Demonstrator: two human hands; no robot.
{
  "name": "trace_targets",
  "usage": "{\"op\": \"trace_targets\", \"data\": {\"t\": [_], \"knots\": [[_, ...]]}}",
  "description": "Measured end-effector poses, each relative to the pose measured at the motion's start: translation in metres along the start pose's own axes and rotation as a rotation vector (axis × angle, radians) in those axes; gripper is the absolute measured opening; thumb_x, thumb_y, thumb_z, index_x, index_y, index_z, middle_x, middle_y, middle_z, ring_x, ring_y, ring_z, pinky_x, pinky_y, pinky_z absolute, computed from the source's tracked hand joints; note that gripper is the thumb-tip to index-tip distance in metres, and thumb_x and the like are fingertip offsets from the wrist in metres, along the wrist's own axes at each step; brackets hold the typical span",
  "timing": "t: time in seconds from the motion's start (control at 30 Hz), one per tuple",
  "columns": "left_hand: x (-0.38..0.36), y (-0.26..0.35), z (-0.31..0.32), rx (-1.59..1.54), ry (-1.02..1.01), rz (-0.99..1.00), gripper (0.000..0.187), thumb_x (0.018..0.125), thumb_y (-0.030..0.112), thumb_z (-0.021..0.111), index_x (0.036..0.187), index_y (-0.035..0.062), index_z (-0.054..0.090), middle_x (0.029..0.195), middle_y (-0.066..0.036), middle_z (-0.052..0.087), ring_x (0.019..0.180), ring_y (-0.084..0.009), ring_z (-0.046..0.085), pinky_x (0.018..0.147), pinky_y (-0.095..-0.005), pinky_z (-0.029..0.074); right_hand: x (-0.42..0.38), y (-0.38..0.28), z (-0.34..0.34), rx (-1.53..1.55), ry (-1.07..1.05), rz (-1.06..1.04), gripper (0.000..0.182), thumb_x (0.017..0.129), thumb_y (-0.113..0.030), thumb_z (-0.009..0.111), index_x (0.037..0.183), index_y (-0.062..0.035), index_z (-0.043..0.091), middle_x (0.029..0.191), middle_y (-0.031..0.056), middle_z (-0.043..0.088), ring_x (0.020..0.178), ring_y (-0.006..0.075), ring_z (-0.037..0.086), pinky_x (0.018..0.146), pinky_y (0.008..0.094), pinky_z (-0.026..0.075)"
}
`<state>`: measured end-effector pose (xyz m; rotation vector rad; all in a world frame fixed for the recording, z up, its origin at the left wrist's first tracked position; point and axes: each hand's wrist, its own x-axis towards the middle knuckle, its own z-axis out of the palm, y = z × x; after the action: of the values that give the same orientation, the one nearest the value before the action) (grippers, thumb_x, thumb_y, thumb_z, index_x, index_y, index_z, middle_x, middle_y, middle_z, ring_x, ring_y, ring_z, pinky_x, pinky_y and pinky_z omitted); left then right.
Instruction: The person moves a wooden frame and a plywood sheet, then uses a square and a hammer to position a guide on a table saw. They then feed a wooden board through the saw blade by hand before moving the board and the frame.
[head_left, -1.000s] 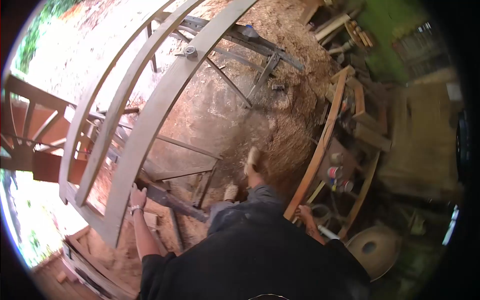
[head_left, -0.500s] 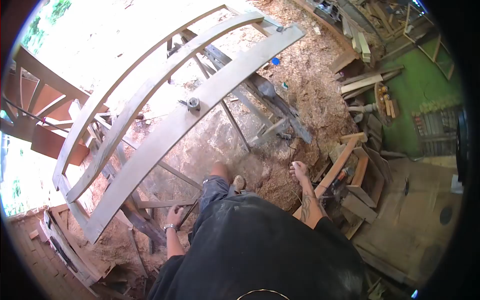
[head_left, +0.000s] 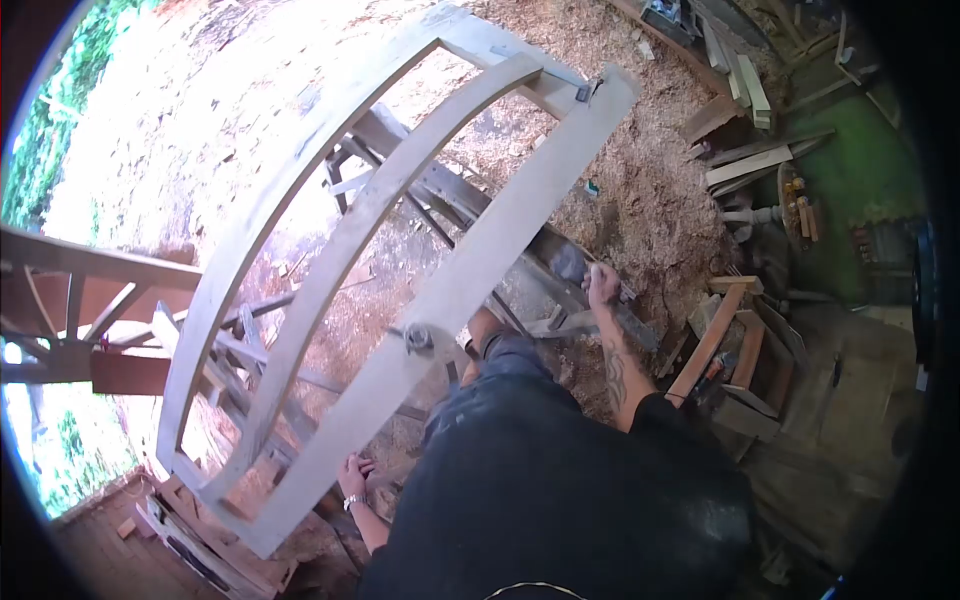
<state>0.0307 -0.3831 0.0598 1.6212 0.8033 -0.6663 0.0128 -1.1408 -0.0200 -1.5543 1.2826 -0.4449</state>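
A pale arched wooden frame (head_left: 330, 270) lies across trestles in front of me, with a wide straight board (head_left: 480, 260) on its near side. On that board sits a small round grey object (head_left: 418, 338). My left hand (head_left: 356, 474), with a watch at the wrist, is beside the board's near edge, its fingers loosely apart and holding nothing. My right hand (head_left: 602, 287) is closed beside the dark trestle beam (head_left: 568, 262); I cannot tell what is in its fingers. A dark clamp-like fitting (head_left: 582, 93) shows at the frame's far corner.
Wood shavings (head_left: 660, 190) cover the ground. Offcuts and a wooden box-like piece (head_left: 712, 345) stand to my right, and boards (head_left: 750, 165) are piled farther back. A brown spoked wooden panel (head_left: 90, 300) stands at the left.
I have stepped closer to the frame, which now sits nearer and lower in view. My right hand has come up beside the trestle beam, and my left hand is now near the board's edge.
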Motion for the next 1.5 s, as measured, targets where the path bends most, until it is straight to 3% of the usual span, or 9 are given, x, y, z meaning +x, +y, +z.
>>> {"op": "trace_targets", "data": {"t": [0.17, 0.43, 0.77, 0.87, 1.0, 1.13, 1.27, 1.33, 1.5], "knots": [[0.019, 0.065, 0.005, 0.196, 0.161, 0.044, 0.036, 0.104, 0.028, 0.050, 0.129, 0.0022, 0.056, 0.101, -0.012, 0.069, 0.079, -0.0159, 0.068, 0.064, -0.0271, 0.051, 0.149, -0.158, 0.073, -0.282, 0.131, -0.328, 0.035, 0.093, -0.035, 0.056, 0.084, -0.0042, 0.069, 0.079, 0.0190, 0.068, 0.076, 0.0347, 0.067, 0.069, 0.0423, 0.050], [0.002, 0.154, 0.073, 0.329, 0.347, -0.090, 0.049, 0.103, 0.036, 0.052, 0.141, 0.0051, 0.049, 0.125, -0.014, 0.062, 0.109, -0.0204, 0.061, 0.072, -0.0300, 0.051, 0.402, -0.241, 0.170, -0.820, 0.246, -0.632, 0.041, 0.088, -0.029, 0.062, 0.126, -0.0132, 0.063, 0.125, 0.0177, 0.064, 0.121, 0.0369, 0.056, 0.103, 0.0438, 0.044], [0.021, 0.224, 0.123, 0.153, 0.350, -0.173, 0.061, 0.102, 0.046, 0.051, 0.149, 0.0107, 0.037, 0.144, -0.017, 0.049, 0.123, -0.0290, 0.055, 0.096, -0.0477, 0.048, 0.434, -0.260, 0.189, -1.017, 0.267, -0.547, 0.039, 0.091, -0.040, 0.065, 0.105, -0.0043, 0.063, 0.104, 0.0225, 0.066, 0.104, 0.0403, 0.061, 0.086, 0.0547, 0.048], [0.049, 0.219, 0.143, -0.381, 0.425, -0.143, 0.072, 0.100, 0.050, 0.054, 0.153, 0.0089, 0.028, 0.153, -0.019, 0.039, 0.133, -0.0317, 0.047, 0.106, -0.0482, 0.042, 0.485, -0.236, 0.178, -1.020, 0.187, -0.429, 0.035, 0.094, -0.037, 0.063, 0.100, -0.0024, 0.061, 0.088, 0.0184, 0.068, 0.087, 0.0380, 0.067, 0.071, 0.0539, 0.053], [0.100, 0.223, 0.155, -0.973, 0.399, -0.228, 0.110, 0.086, 0.066, 0.064, 0.152, -0.0067, 0.015, 0.158, -0.019, 0.028, 0.141, -0.0343, 0.037, 0.116, -0.0473, 0.035, 0.481, -0.247, 0.189, 0.010, 0.104, -0.097, 0.031, 0.094, -0.034, 0.066, 0.097, -0.0034, 0.061, 0.071, 0.0085, 0.064, 0.062, 0.0252, 0.065, 0.055, 0.0417, 0.053], [0.134, 0.265, 0.202, -1.213, 0.393, -0.192, 0.109, 0.079, 0.075, 0.062, 0.142, -0.0106, 0.037, 0.145, -0.023, 0.047, 0.132, -0.0346, 0.048, 0.116, -0.0501, 0.035, 0.361, -0.330, 0.207, 0.278, 0.080, 0.209, 0.027, 0.095, -0.031, 0.067, 0.088, -0.0063, 0.058, 0.057, 0.0025, 0.055, 0.053, 0.0157, 0.058, 0.052, 0.0322, 0.050], [0.174, 0.285, 0.223, -1.072, 0.252, 0.146, 0.103, 0.076, 0.087, 0.050, 0.132, 0.0007, 0.055, 0.129, -0.017, 0.062, 0.117, -0.0353, 0.058, 0.103, -0.0499, 0.047, 0.294, -0.295, 0.267, 0.899, 0.080, 0.332, 0.044, 0.092, -0.052, 0.065, 0.083, -0.0092, 0.056, 0.052, -0.0021, 0.038, 0.046, 0.0143, 0.040, 0.049, 0.0332, 0.044], [0.202, 0.278, 0.201, -1.062, 0.331, 0.023, 0.099, 0.077, 0.089, 0.043, 0.131, 0.0073, 0.058, 0.122, -0.012, 0.066, 0.107, -0.0326, 0.063, 0.096, -0.0467, 0.051, 0.289, -0.264, 0.311, 1.170, 0.097, 0.303, 0.049, 0.091, -0.057, 0.065, 0.084, -0.0091, 0.056, 0.052, -0.0040, 0.036, 0.046, 0.0131, 0.039, 0.047, 0.0320, 0.041], [0.203, 0.277, 0.208, -0.892, 0.321, 0.080, 0.097, 0.085, 0.085, 0.035, 0.136, 0.0049, 0.054, 0.134, -0.013, 0.061, 0.121, -0.0318, 0.057, 0.107, -0.0433, 0.044, 0.253, -0.296, 0.324, 0.921, -0.057, 0.372, 0.044, 0.092, -0.053, 0.065, 0.078, -0.0121, 0.058, 0.055, -0.0053, 0.039, 0.047, 0.0110, 0.040, 0.047, 0.0309, 0.038]]}}
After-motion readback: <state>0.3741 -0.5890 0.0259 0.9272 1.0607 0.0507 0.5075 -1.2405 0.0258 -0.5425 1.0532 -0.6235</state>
